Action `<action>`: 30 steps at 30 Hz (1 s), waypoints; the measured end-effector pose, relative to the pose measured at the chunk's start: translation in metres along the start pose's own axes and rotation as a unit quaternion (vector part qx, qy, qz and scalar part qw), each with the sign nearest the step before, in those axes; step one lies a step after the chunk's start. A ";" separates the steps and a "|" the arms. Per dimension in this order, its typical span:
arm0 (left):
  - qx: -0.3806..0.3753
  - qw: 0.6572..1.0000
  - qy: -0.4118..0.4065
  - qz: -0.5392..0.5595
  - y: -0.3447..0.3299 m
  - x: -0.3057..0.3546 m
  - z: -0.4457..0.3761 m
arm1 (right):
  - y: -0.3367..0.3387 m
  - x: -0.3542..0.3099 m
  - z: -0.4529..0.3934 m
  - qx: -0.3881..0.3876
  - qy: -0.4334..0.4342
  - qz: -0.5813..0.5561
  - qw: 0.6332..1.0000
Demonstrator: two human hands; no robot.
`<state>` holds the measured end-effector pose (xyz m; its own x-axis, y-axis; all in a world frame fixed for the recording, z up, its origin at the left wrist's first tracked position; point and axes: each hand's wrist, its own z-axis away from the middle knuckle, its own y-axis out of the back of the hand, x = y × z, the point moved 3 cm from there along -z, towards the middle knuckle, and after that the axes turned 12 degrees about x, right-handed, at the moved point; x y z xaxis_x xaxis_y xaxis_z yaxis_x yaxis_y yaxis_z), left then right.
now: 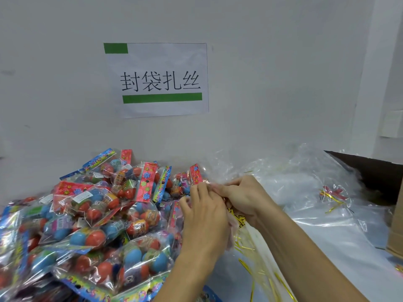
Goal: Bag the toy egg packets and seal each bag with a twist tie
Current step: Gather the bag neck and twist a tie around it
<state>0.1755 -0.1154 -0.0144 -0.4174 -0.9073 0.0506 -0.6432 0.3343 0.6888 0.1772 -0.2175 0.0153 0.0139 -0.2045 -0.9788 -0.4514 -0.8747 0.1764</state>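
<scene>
Heap of egg packets (pixel 91 219) piled on surface at left. Left hand (pixel 205 216) and right hand (pixel 242 197) meeting mid-frame, fingers curled, pinching clear bag (pixel 197 176) top. Gold twist ties (pixel 242 221) under right hand. Loose bags (pixel 305 192), cardboard box (pixel 379 182) at right.

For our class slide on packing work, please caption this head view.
Both hands pinch a clear bag beside heaped egg packets, gold ties beneath.

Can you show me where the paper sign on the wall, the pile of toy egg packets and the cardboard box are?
Paper sign (pixel 161 81): head view, on its printed characters.
Pile of toy egg packets (pixel 91 225): head view, on a packet mid-pile.
Cardboard box (pixel 379 177): head view, on its dark inner flap.
</scene>
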 end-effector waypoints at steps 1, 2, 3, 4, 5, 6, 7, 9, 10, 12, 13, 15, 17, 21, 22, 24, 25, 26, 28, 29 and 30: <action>-0.015 0.999 0.004 0.038 -0.003 -0.003 -0.002 | 0.000 0.002 -0.001 0.002 -0.003 -0.010 1.000; -0.034 0.995 0.017 0.090 -0.004 -0.006 -0.005 | 0.001 0.003 -0.003 0.001 -0.004 -0.022 1.000; -0.048 0.987 0.037 0.152 -0.003 -0.010 -0.008 | 0.004 0.004 -0.005 -0.003 -0.001 -0.035 0.999; -0.064 0.970 0.065 0.223 -0.002 -0.013 -0.010 | 0.006 0.003 -0.006 -0.010 0.003 -0.048 0.999; -0.090 0.940 0.103 0.311 -0.001 -0.016 -0.013 | 0.008 0.001 -0.006 -0.020 0.008 -0.061 0.998; -0.118 0.894 0.140 0.409 -0.001 -0.019 -0.013 | 0.009 -0.001 -0.006 -0.031 0.016 -0.069 0.997; -0.145 0.834 0.172 0.504 0.001 -0.022 -0.013 | 0.010 -0.003 -0.006 -0.043 0.027 -0.074 0.996; -0.193 0.708 0.231 0.639 0.005 -0.028 -0.010 | 0.010 -0.005 -0.005 -0.070 0.050 -0.073 0.994; -0.212 0.660 0.249 0.677 0.007 -0.031 -0.008 | 0.010 -0.006 -0.005 -0.089 0.059 -0.074 0.992; -0.242 0.598 0.261 0.718 0.009 -0.035 -0.006 | 0.010 -0.006 -0.005 -0.136 0.064 -0.090 0.984; -0.255 0.579 0.256 0.731 0.009 -0.035 -0.005 | 0.010 -0.007 -0.004 -0.158 0.063 -0.104 0.980; -0.273 0.550 0.245 0.750 0.013 -0.032 -0.004 | 0.011 -0.006 -0.004 -0.191 0.060 -0.141 0.970; -0.270 0.541 0.241 0.759 0.017 -0.031 -0.006 | 0.012 -0.006 -0.003 -0.223 0.058 -0.176 0.957; -0.246 0.590 0.241 0.731 0.025 -0.028 -0.012 | 0.014 -0.004 -0.001 -0.259 0.044 -0.212 0.941; -0.239 0.604 0.248 0.718 0.025 -0.027 -0.013 | 0.015 -0.004 -0.001 -0.260 0.040 -0.209 0.942; -0.221 0.630 0.268 0.694 0.026 -0.024 -0.015 | 0.018 -0.003 -0.003 -0.243 0.044 -0.182 0.952; -0.208 0.649 0.275 0.678 0.027 -0.024 -0.016 | 0.021 -0.005 -0.004 -0.230 0.054 -0.156 0.959; -0.188 0.674 0.281 0.657 0.027 -0.024 -0.016 | 0.024 -0.007 -0.003 -0.219 0.072 -0.118 0.966; -0.128 0.736 0.288 0.600 0.028 -0.025 -0.017 | 0.030 -0.014 0.001 -0.205 0.122 -0.014 0.971; -0.093 0.764 0.291 0.569 0.027 -0.027 -0.017 | 0.033 -0.018 0.004 -0.190 0.140 0.030 0.971; -0.064 0.786 0.292 0.542 0.027 -0.027 -0.017 | 0.035 -0.021 0.006 -0.173 0.148 0.059 0.972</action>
<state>0.1805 -0.0864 0.0153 -0.2851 -0.0831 0.9549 -0.0278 0.9965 0.0784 0.1562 -0.2410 0.0413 0.2596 -0.3842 -0.8860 -0.1394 -0.9227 0.3593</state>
